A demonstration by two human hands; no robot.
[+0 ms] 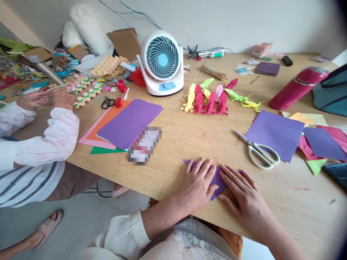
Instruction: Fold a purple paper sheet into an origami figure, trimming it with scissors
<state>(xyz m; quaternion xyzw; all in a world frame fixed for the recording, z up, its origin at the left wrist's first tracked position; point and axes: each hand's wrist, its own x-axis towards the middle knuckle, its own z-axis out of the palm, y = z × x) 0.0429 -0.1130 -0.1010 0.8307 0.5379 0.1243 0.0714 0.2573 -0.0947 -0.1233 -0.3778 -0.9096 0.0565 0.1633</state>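
Note:
A purple sheet of paper [219, 183], folded into a triangle, lies on the wooden table near its front edge. My left hand [199, 180] presses flat on its left part, fingers stretched out. Across its right part lies my right hand [238, 187], also flat with the fingers extended. Both palms cover much of the paper; its left tip and lower point show. Just beyond my right hand are white-handled scissors [262, 153], their blades a little apart. Their handles partly overlap a square purple sheet [275, 133].
Folded paper figures [208, 99] stand ahead, before a white fan [162, 63]. Right: a red bottle [296, 88] and paper scraps [325, 142]. Left: stacked coloured sheets [130, 122], a blurred-out object [145, 144], black scissors [108, 102] and a co-worker's hands [62, 98].

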